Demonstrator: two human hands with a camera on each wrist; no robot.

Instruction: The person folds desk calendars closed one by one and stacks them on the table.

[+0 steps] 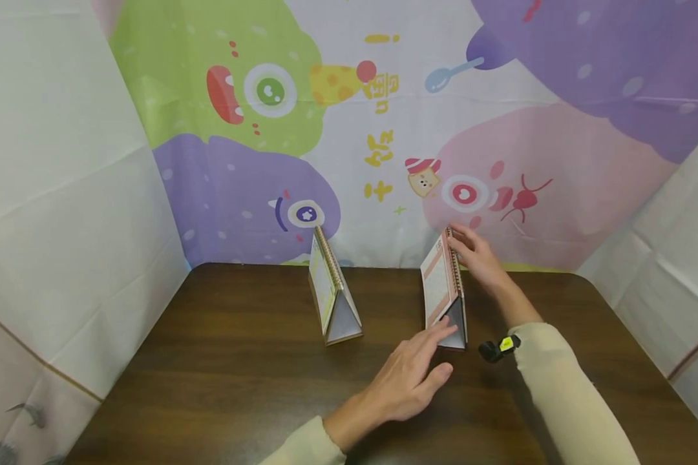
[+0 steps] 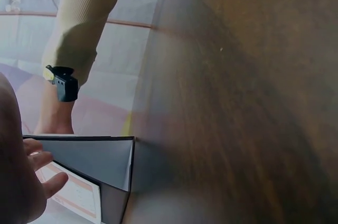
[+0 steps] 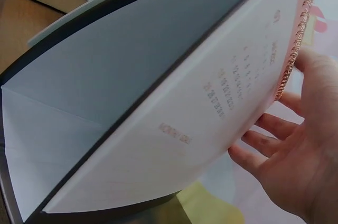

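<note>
Pink calendar (image 1: 439, 281) stands tented between the hands, ridge running toward the backdrop (image 1: 375, 236). Right hand (image 1: 481, 259), fingers spread, touches its far end; left hand (image 1: 406, 380), fingers extended, at near end, contact unclear.

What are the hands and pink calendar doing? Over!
Right hand touching far end of pink calendar; left hand at near end, contact unclear. It stands like a tent. Green calendar stands left, out of the way.
</note>
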